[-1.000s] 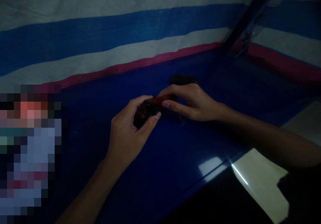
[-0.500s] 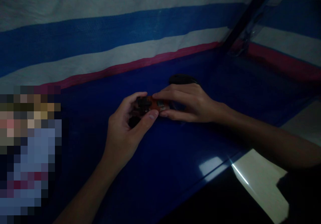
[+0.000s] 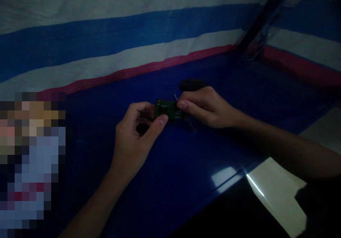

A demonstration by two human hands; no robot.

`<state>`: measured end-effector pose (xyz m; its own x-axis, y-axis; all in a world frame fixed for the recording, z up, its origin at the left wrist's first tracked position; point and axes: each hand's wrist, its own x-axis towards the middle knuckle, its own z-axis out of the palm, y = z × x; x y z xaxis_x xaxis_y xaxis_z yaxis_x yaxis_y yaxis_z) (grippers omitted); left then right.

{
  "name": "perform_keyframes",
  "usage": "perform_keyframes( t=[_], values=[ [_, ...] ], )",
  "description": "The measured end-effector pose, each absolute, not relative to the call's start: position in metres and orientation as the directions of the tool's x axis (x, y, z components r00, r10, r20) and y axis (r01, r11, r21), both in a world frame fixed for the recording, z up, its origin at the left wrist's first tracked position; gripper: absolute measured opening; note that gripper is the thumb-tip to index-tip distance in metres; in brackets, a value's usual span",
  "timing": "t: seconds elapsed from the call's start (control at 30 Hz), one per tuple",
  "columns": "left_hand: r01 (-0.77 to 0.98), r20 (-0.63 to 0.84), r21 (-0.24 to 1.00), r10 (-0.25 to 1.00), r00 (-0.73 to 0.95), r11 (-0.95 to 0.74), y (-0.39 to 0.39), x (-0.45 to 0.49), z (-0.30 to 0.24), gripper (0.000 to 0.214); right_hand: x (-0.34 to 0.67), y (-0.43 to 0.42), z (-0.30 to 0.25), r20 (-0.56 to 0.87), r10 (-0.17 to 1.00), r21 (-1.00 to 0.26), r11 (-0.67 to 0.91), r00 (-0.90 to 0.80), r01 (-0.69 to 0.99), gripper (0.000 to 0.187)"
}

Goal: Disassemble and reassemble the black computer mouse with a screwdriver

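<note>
A small green circuit board [image 3: 167, 111] is held just above a dark blue glossy surface [image 3: 165, 181]. My left hand [image 3: 135, 138] pinches its left end between thumb and fingers. My right hand [image 3: 207, 106] grips its right end with closed fingertips; a thin pin or wire sticks up beside them. A small dark piece [image 3: 142, 128] lies under my left palm, partly hidden. The scene is dim.
A dark rounded object [image 3: 193, 84] lies on the blue surface just behind my right hand. A striped white, blue and red sheet [image 3: 133, 46] rises behind. A dark rod [image 3: 261, 17] slants at the upper right. A pale floor patch [image 3: 277, 195] shows lower right.
The piece between my hands has been turned over: its reddish-brown side showed before, its green board side shows now. Both hands stayed in place, fingers shifting slightly.
</note>
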<state>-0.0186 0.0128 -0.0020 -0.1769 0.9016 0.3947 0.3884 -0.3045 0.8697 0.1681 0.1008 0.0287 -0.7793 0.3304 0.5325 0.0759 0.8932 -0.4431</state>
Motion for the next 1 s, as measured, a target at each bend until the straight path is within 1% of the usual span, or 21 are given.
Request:
perform_keyframes(
  t=[0.07, 0.13, 0.23, 0.33, 0.4, 0.43, 0.53, 0.57, 0.63, 0.7, 0.77, 0.8, 0.87, 0.93, 1.0],
  values=[
    [0.376, 0.426, 0.862, 0.888, -0.173, -0.341, 0.014, -0.018, -0.003, 0.033, 0.168, 0.101, 0.029, 0.507, 0.340, -0.460, 0.884, -0.792, 0.085, 0.036],
    [0.379, 0.432, 0.854, 0.892, -0.132, -0.357, 0.013, -0.019, -0.004, 0.040, 0.167, 0.101, 0.029, 0.490, 0.341, -0.480, 0.874, -0.802, 0.078, 0.035],
    [0.398, 0.412, 0.851, 0.905, -0.100, -0.344, 0.011, -0.019, -0.004, 0.036, 0.166, 0.100, 0.028, 0.482, 0.335, -0.514, 0.856, -0.809, 0.048, 0.035],
    [0.391, 0.403, 0.860, 0.907, -0.126, -0.328, 0.009, -0.019, -0.002, 0.032, 0.166, 0.101, 0.027, 0.491, 0.355, -0.527, 0.848, -0.796, 0.054, 0.037],
    [0.360, 0.391, 0.878, 0.907, -0.159, -0.316, 0.009, -0.018, 0.000, 0.029, 0.166, 0.101, 0.026, 0.508, 0.374, -0.520, 0.852, -0.776, 0.070, 0.030],
    [0.343, 0.383, 0.888, 0.906, -0.180, -0.307, 0.010, -0.018, 0.000, 0.029, 0.167, 0.102, 0.025, 0.519, 0.368, -0.500, 0.863, -0.772, 0.076, 0.028],
    [0.316, 0.351, 0.909, 0.908, -0.231, -0.271, 0.012, -0.019, 0.001, 0.034, 0.169, 0.104, 0.021, 0.552, 0.282, -0.361, 0.929, -0.785, 0.080, 0.046],
    [0.315, 0.342, 0.912, 0.909, -0.238, -0.261, 0.012, -0.019, 0.001, 0.035, 0.169, 0.105, 0.020, 0.557, 0.253, -0.307, 0.948, -0.791, 0.087, 0.047],
    [0.318, 0.337, 0.913, 0.911, -0.237, -0.255, 0.013, -0.020, 0.000, 0.035, 0.170, 0.105, 0.018, 0.556, 0.224, -0.230, 0.967, -0.800, 0.111, 0.044],
    [0.317, 0.344, 0.911, 0.912, -0.226, -0.265, 0.012, -0.020, 0.000, 0.031, 0.170, 0.105, 0.017, 0.561, 0.218, -0.188, 0.973, -0.799, 0.133, 0.040],
    [0.300, 0.348, 0.910, 0.919, -0.184, -0.285, 0.011, -0.019, -0.001, 0.030, 0.169, 0.103, 0.019, 0.583, 0.219, -0.164, 0.975, -0.782, 0.150, 0.031],
    [0.289, 0.349, 0.910, 0.924, -0.154, -0.296, 0.011, -0.019, -0.001, 0.030, 0.169, 0.103, 0.020, 0.596, 0.232, -0.168, 0.972, -0.769, 0.163, 0.029],
    [0.283, 0.351, 0.907, 0.932, -0.094, -0.313, 0.010, -0.019, -0.001, 0.028, 0.168, 0.101, 0.022, 0.608, 0.278, -0.213, 0.959, -0.743, 0.184, 0.033],
    [0.297, 0.350, 0.900, 0.935, -0.060, -0.318, 0.010, -0.019, -0.001, 0.021, 0.167, 0.100, 0.024, 0.587, 0.322, -0.296, 0.939, -0.743, 0.173, 0.036],
    [0.314, 0.350, 0.895, 0.935, -0.060, -0.316, 0.010, -0.020, -0.001, 0.020, 0.166, 0.100, 0.025, 0.540, 0.342, -0.387, 0.912, -0.769, 0.134, 0.036]
  ],
)
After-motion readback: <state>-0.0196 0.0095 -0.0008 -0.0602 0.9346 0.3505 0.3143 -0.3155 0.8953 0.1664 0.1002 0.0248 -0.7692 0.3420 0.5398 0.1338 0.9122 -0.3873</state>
